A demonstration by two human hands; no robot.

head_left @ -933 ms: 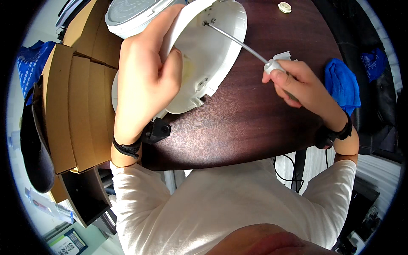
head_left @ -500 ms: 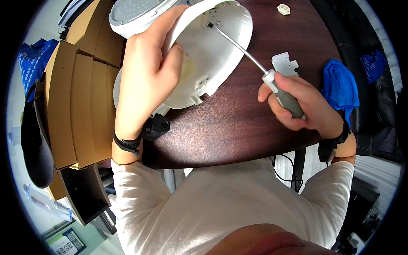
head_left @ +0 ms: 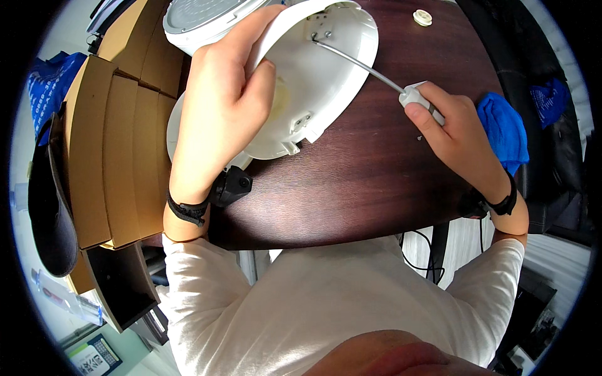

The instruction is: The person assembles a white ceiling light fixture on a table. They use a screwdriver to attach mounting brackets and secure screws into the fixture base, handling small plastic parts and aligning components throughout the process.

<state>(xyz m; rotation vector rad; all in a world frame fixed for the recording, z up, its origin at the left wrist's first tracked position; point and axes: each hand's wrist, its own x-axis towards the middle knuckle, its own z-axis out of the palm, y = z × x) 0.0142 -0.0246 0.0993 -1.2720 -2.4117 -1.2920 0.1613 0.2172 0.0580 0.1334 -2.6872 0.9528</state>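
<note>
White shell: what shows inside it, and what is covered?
Inside the shell: a screwdriver tip, small fittings and a yellowish patch. The left hand hides part of its left side.

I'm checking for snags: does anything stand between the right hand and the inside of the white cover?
Nothing visible does. From the right hand, the screwdriver runs unobstructed over the table to the inside of the white cover. The left hand holds the cover's left rim, off that line.
</note>
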